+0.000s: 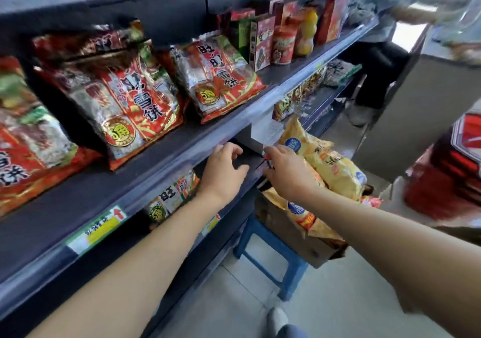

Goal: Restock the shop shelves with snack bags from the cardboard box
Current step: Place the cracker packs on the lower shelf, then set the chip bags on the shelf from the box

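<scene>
1. My left hand (226, 172) reaches to the front of the lower shelf (256, 175). Its fingers are loosely curled and hold nothing that I can see.
2. My right hand (286, 175) is just beside it, and the two are close but not touching. Its fingertips are at the shelf edge by a small red scrap, and I cannot tell whether they pinch anything.
3. The yellow snack bags (335, 171) lie just right of my right hand, heaped in the cardboard box (283, 229) below and to the right of both hands.
4. The box stands on a blue stool (270, 251), under my right forearm.
5. Above both hands, the upper shelf (156, 160) carries red snack bags (125, 98) leaning back in a row.
6. Just left of my left wrist, a similar bag (174, 194) shows on the lower shelf.
7. A white divider (263, 134) stands just above the gap between my hands.
8. A yellow price label (99, 229) sits on the rail left of my left forearm.
</scene>
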Demonstrator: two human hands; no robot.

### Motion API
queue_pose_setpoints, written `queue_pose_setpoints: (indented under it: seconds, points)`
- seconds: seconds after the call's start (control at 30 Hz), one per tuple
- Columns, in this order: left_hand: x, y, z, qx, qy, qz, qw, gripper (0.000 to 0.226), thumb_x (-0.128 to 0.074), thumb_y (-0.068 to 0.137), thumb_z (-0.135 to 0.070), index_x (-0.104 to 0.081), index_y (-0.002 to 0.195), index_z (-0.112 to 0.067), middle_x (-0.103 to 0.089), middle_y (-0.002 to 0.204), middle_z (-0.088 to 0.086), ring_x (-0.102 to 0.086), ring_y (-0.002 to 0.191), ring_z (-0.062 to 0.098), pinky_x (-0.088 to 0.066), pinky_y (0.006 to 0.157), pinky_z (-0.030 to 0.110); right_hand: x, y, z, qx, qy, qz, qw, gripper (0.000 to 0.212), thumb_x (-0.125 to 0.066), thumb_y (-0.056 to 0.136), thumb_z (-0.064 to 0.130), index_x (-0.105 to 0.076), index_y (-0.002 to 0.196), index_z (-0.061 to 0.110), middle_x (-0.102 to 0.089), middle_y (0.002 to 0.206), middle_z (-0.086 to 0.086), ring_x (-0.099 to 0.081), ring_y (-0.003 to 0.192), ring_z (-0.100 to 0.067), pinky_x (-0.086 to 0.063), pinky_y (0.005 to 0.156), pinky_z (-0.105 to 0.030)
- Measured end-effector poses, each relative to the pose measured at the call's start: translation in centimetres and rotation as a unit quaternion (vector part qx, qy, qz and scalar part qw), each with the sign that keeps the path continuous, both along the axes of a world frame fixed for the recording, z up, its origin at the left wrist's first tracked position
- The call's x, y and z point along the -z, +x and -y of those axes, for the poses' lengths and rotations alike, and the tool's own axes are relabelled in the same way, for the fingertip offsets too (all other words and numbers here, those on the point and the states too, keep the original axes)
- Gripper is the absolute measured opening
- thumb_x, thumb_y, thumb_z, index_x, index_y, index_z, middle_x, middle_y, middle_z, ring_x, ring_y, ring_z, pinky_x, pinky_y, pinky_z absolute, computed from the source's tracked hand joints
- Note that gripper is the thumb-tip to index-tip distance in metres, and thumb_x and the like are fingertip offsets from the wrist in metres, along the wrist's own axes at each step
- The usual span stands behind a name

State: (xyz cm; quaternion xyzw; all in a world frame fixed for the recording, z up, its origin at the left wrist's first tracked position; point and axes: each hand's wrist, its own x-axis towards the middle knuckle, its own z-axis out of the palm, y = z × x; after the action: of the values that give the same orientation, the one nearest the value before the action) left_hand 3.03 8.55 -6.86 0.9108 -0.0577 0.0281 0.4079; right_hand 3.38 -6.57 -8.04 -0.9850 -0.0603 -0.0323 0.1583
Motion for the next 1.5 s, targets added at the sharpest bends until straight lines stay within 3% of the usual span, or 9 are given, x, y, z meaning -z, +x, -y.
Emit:
queue_pose_setpoints:
  seconds: [0.1, 0.23, 0.43, 0.73, 1.03, 1.17, 1.3, 1.43, 1.5]
  points:
    - [-2.8, -0.9, 1.4, 0.037, 0.039, -0.036, 0.998, 0.033, -0.061, 0.09, -0.018, -0.052, 0.122, -0.013, -0.048, 0.125, 0.005, -0.049, 0.113, 0.02, -0.04, 0.093, 0.028, -3.0, -1.8, 3.6, 0.047, -0.035, -0.031, 0.998, 0.044, -0.052, 0.094, 0.019, -0.044, 0.136, 0.014, -0.049, 0.137, -0.007, -0.039, 0.13, -0.025, -0.033, 0.103, -0.035]
    - [-5.0, -1.6, 4.1, 0.084, 0.07, -0.062, 0.992, 0.037, -0.06, 0.09, -0.022, -0.049, 0.124, -0.013, -0.047, 0.125, 0.006, -0.05, 0.11, 0.022, -0.044, 0.093, 0.034, -5.0, -3.1, 8.3, 0.093, -0.065, -0.063, 0.992, 0.046, -0.059, 0.091, 0.023, -0.046, 0.134, 0.013, -0.052, 0.134, -0.009, -0.044, 0.126, -0.029, -0.039, 0.102, -0.037]
    - [-4.2, -1.1, 7.9, 0.096, 0.12, -0.113, 0.982, 0.04, -0.061, 0.089, -0.023, -0.049, 0.126, -0.012, -0.046, 0.129, 0.008, -0.049, 0.116, 0.024, -0.043, 0.099, 0.039, -5.1, -2.7, 13.3, 0.113, -0.056, -0.115, 0.985, 0.047, -0.059, 0.091, 0.021, -0.046, 0.135, 0.012, -0.053, 0.132, -0.012, -0.047, 0.122, -0.031, -0.044, 0.099, -0.041]
    - [0.9, 0.5, 14.5, 0.028, 0.157, -0.231, 0.96, 0.042, -0.062, 0.088, -0.024, -0.048, 0.126, -0.01, -0.043, 0.131, 0.011, -0.048, 0.118, 0.028, -0.042, 0.1, 0.044, -2.0, 1.3, 19.5, 0.051, -0.054, -0.187, 0.98, 0.043, -0.061, 0.09, 0.02, -0.049, 0.131, 0.012, -0.056, 0.128, -0.01, -0.053, 0.114, -0.028, -0.049, 0.093, -0.039]
    - [4.7, 1.2, 16.5, -0.071, 0.217, -0.265, 0.937, 0.046, -0.061, 0.089, -0.031, -0.046, 0.129, -0.014, -0.041, 0.135, 0.01, -0.038, 0.126, 0.03, -0.036, 0.103, 0.045, 1.8, 4.5, 22.2, -0.012, -0.06, -0.257, 0.965, 0.049, -0.063, 0.089, 0.022, -0.045, 0.135, 0.014, -0.06, 0.118, -0.01, -0.059, 0.101, -0.025, -0.055, 0.082, -0.035]
    - [6.2, 1.8, 16.8, -0.078, 0.243, -0.292, 0.922, 0.057, -0.064, 0.087, -0.033, -0.041, 0.135, -0.013, -0.038, 0.139, 0.01, -0.035, 0.129, 0.031, -0.036, 0.104, 0.046, 3.5, 4.9, 22.9, -0.022, -0.066, -0.281, 0.957, 0.054, -0.065, 0.087, 0.025, -0.044, 0.136, 0.014, -0.057, 0.122, -0.011, -0.058, 0.104, -0.026, -0.053, 0.086, -0.039]
    - [7.3, 2.3, 16.9, -0.082, 0.25, -0.325, 0.908, 0.07, -0.069, 0.083, -0.035, -0.035, 0.14, -0.013, -0.034, 0.141, 0.011, -0.03, 0.131, 0.032, -0.036, 0.105, 0.048, 5.2, 5.4, 23.4, -0.012, -0.068, -0.312, 0.947, 0.066, -0.066, 0.087, 0.027, -0.034, 0.143, 0.017, -0.048, 0.135, -0.013, -0.05, 0.118, -0.031, -0.05, 0.093, -0.042]
    - [8.2, 3.2, 16.9, -0.112, 0.236, -0.358, 0.897, 0.08, -0.072, 0.08, -0.037, -0.029, 0.142, -0.01, -0.029, 0.144, 0.014, -0.026, 0.133, 0.036, -0.037, 0.105, 0.047, 6.8, 5.6, 24.4, 0.034, -0.061, -0.332, 0.941, 0.079, -0.067, 0.084, 0.035, -0.023, 0.148, 0.022, -0.028, 0.15, -0.009, -0.023, 0.138, -0.034, -0.037, 0.106, -0.05]
    - [8.7, 3.5, 17.0, -0.127, 0.222, -0.375, 0.891, 0.084, -0.074, 0.078, -0.039, -0.028, 0.141, -0.009, -0.029, 0.144, 0.016, -0.032, 0.132, 0.036, -0.039, 0.101, 0.044, 7.5, 5.8, 24.9, 0.072, -0.038, -0.342, 0.936, 0.085, -0.069, 0.082, 0.038, -0.019, 0.149, 0.024, -0.018, 0.154, -0.007, -0.015, 0.14, -0.035, -0.033, 0.106, -0.053]
